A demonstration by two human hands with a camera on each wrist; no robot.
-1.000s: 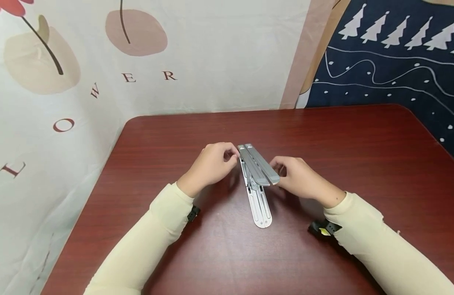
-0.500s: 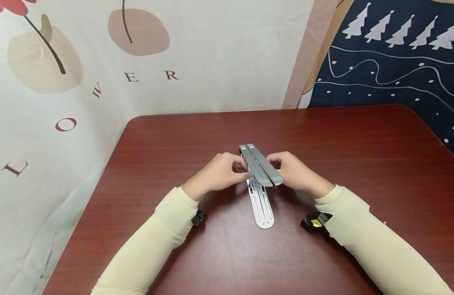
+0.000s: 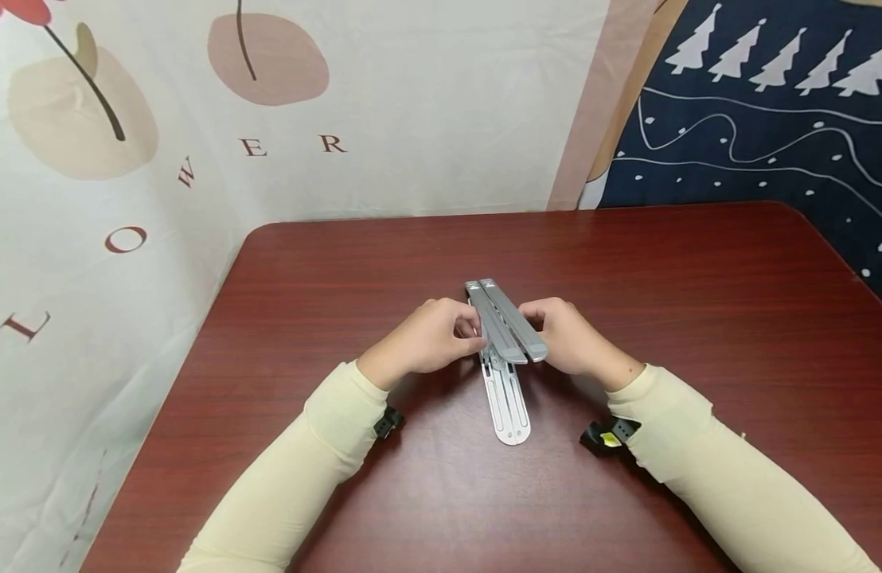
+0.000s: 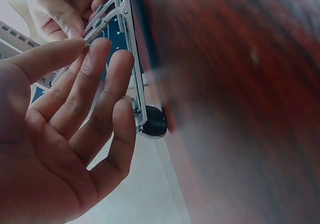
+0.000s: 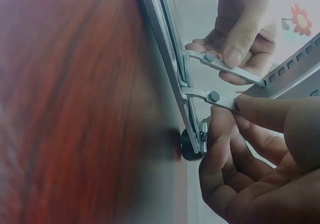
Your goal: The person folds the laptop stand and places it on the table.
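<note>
A silver-grey folding laptop stand (image 3: 510, 404) lies lengthwise on the table, its two upper arms (image 3: 500, 325) raised at an angle above the base. In the head view my left hand (image 3: 435, 338) is at its left side and my right hand (image 3: 575, 338) at its right. The right wrist view shows two thin support struts (image 5: 214, 96) rising from the base rail to the slotted upper arms (image 5: 292, 67). My right thumb and fingers pinch the nearer strut, while my left thumb and fingers pinch the other. The upper arms partly hide my fingertips from above.
The dark red wooden table (image 3: 326, 278) backs onto a pale printed curtain (image 3: 427, 103) and a navy cloth with white trees (image 3: 756, 119). A round black foot (image 5: 191, 145) sits under the stand's end. Dark devices (image 3: 388, 422) are strapped below both wrists.
Both hands have moved in closer to the stand, the left one rightwards and the right one leftwards, and now hold its struts. The stand has hardly shifted. Over the last half second little has changed.
</note>
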